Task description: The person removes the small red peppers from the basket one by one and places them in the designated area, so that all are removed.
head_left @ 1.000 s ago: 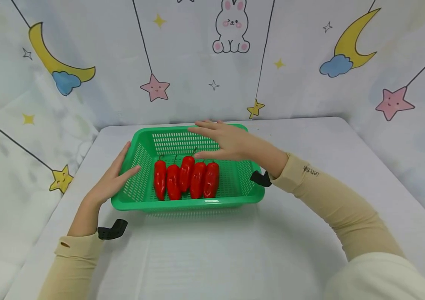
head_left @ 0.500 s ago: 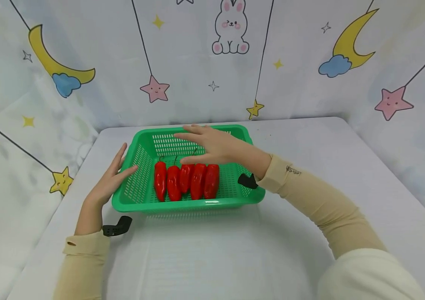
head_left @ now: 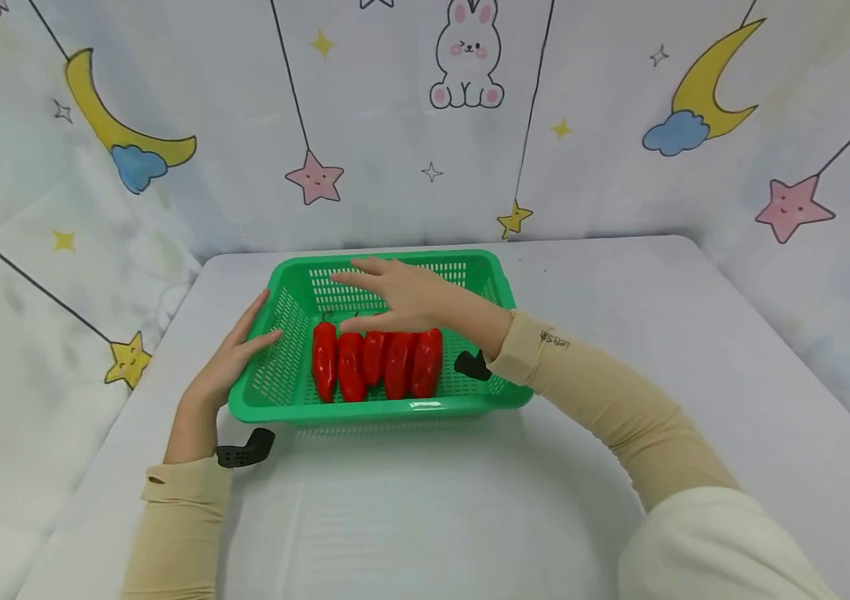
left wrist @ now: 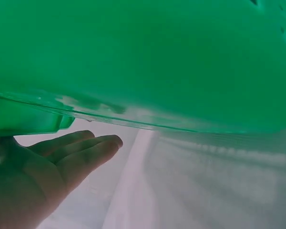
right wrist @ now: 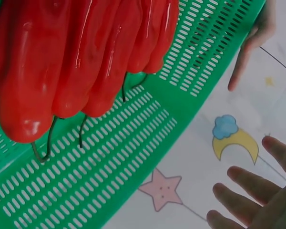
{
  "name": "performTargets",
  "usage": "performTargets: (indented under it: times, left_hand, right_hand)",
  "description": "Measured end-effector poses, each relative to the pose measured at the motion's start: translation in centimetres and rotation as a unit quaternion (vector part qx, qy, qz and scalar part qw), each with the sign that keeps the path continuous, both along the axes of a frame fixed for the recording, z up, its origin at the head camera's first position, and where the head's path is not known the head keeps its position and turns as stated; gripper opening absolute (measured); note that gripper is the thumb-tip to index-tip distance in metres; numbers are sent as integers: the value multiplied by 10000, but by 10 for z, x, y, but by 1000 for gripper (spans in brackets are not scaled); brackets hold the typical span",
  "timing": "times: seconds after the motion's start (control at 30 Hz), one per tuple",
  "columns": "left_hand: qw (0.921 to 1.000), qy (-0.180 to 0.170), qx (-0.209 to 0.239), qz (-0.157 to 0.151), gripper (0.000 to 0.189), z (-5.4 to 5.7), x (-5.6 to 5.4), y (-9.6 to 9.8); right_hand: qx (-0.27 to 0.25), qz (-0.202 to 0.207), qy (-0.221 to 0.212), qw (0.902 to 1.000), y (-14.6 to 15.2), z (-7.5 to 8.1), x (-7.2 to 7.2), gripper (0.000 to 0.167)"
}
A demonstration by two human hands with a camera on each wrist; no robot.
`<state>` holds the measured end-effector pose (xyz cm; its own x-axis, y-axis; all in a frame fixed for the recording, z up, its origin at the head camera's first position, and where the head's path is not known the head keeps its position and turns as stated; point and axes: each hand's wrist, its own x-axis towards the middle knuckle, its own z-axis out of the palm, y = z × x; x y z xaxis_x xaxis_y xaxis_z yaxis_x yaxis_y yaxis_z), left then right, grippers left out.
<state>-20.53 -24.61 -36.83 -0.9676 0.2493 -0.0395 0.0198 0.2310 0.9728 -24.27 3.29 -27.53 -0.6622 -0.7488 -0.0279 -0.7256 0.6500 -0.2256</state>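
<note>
A green plastic basket (head_left: 380, 414) with slotted walls sits on the white table. Side by side inside it lie several glossy red chili peppers (head_left: 351, 367); their thin dark stems show in the right wrist view. My left hand (head_left: 226, 367) is at the basket's left end, fingers straight along the outer wall and thumb reaching over the rim. From the left wrist, that same hand (left wrist: 62, 167) shows with fingers extended beneath the rim. Above the peppers hovers my right hand (head_left: 410, 296), fingers spread and nothing held, hiding the upper ends of several peppers.
Behind the table (head_left: 605, 333) hangs a pale cloth backdrop (head_left: 380, 117) printed with moons, stars and a rabbit. A black wrist device (head_left: 247, 450) is on the left wrist and another black wrist device (head_left: 473, 365) on the right.
My right hand has moved left across the basket, farther over the peppers. My left forearm has shifted slightly right, with that hand staying at the basket's left end.
</note>
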Motion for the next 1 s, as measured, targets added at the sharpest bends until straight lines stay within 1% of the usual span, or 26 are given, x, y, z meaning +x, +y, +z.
performTargets:
  times: [0.2,0.33,0.43,0.63,0.77,0.87,1.0]
  left_hand:
    - [9998,-150,122,-5,68,-2,0,1]
    - [9995,-276,170,-10,67,-1,1,-1]
    - [9990,-375,219,-88,66,0,1,-2]
    - [9979,-554,278,-163,65,0,-1,-3]
    - [9969,-654,390,-172,65,-1,-1,-1]
    - [9968,-660,409,-198,65,-1,-1,-1]
    - [9975,-603,315,-166,64,-1,1,-3]
  right_hand:
    - [185,44,94,9998,-8,-5,-2,74]
    - [294,85,261,9992,-14,-7,-4,75]
    - [421,41,304,9986,-17,-9,-6,75]
    - [766,103,243,9967,-23,-17,-11,76]
    - [801,119,206,9965,-25,-21,-15,74]
    - [811,109,155,9965,-28,-26,-18,75]
    - [911,145,75,9957,-34,-34,-20,76]
